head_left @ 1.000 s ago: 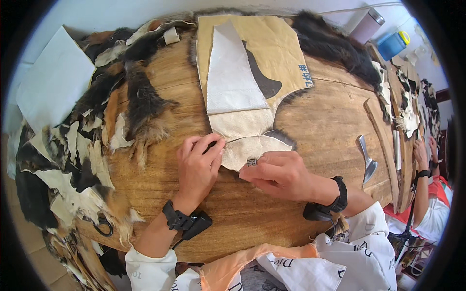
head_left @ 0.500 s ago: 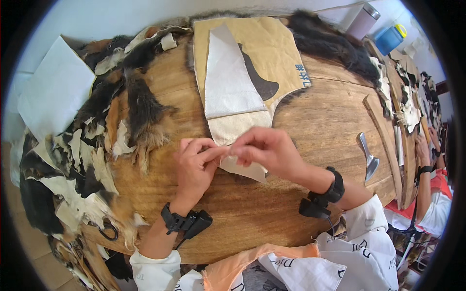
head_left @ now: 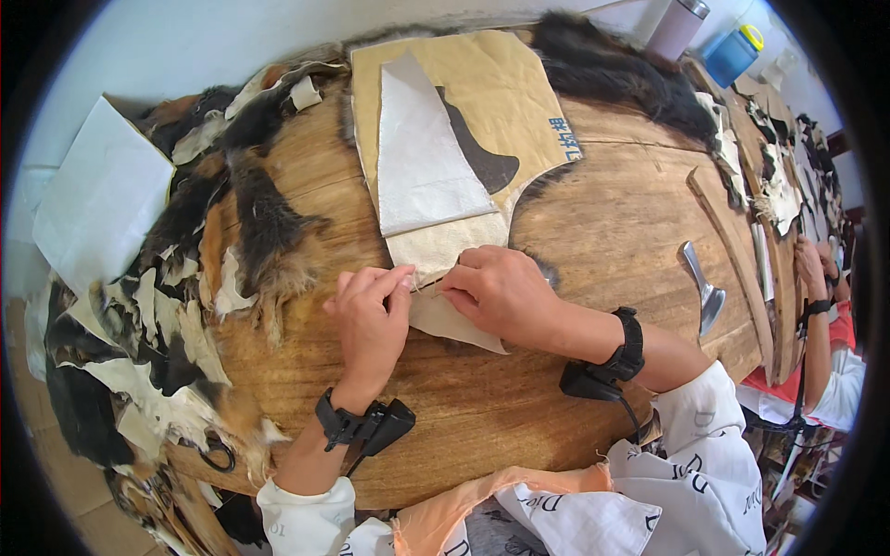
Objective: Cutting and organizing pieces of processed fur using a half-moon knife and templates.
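1. Pale hide (head_left: 443, 243) lies at the middle of the wooden table (head_left: 603, 246), near to the person, and its lower flap (head_left: 457, 326) comes out below the two hands.

2. At the line between this hide and the flap, both hands meet from the two sides, probably so that the edges remain together and do not slip.

3. The left hand (head_left: 369, 315) seems to pinch the hide at the left end of this line, with thumb and forefinger; its other fingers are bent loosely.

4. The right hand (head_left: 503, 292) is closed, the fingers folded and the thumb pressed near the forefinger, just beside the line. Whether a thin thing is between these fingertips, I cannot tell.

5. Both forearms come from the lower edge and turn inward; the right one is more slanted, so its back of the hand faces up.

6. Above the hide, a white sheet (head_left: 426, 162) rests upon brown paper (head_left: 514, 93), perhaps left there as backing or as a guide of shape.

7. A metal tool (head_left: 707, 296) lies well apart at the right, maybe to leave free space for the elbows. Fur scraps (head_left: 171, 394) are heaped at the left.
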{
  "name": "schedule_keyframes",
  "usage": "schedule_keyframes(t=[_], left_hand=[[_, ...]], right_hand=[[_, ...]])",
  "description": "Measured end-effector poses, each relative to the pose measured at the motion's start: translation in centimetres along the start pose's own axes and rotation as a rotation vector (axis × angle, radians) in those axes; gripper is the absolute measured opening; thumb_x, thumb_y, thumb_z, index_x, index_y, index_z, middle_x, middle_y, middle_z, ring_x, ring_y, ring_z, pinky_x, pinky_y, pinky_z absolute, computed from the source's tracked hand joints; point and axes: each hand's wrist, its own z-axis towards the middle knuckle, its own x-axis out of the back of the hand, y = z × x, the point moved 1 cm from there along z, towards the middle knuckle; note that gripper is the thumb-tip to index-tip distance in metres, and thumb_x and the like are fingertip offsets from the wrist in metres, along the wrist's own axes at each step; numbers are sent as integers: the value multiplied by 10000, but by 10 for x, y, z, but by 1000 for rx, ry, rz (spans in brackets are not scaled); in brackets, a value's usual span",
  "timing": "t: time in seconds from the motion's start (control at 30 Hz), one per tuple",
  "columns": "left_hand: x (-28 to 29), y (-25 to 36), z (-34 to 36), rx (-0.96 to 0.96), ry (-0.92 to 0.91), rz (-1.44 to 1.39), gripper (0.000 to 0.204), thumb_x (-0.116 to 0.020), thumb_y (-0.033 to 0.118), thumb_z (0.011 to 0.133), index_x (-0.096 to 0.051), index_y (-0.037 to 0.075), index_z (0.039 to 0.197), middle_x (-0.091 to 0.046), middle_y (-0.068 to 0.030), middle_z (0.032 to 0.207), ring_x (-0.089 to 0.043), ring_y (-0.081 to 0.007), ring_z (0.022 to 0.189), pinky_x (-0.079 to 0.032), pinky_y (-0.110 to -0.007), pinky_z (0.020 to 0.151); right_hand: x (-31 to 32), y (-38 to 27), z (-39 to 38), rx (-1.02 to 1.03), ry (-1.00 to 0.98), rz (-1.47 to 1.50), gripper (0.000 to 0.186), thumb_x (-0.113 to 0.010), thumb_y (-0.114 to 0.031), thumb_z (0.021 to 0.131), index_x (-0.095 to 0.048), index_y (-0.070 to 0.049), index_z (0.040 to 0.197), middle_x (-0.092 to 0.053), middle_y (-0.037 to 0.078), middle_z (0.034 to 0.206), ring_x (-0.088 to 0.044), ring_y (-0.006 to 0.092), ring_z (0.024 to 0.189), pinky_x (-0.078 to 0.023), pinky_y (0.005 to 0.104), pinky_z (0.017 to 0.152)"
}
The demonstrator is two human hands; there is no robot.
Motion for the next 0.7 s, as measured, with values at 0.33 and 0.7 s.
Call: schedule_keyframes(t=[0.33,0.7], left_hand=[[8,7,0,-54,87,-51,124,-605,110,758,-688,158,837,-511,19,831,-477,-181,847,-309,-348,726],[11,3,4,60,151,-305,207,-569,14,764,-697,126,882,-509,-20,847,-470,-196,847,-378,-303,765]], right_hand=[[6,1,0,34,-12,-89,87,-587,-123,736,-609,-56,685,-539,79,713,-564,264,748,-476,378,607],[21,1,4,238,-7,74,54,-655,-55,704,-648,-92,742,-536,48,689,-536,235,661,-445,344,564]])
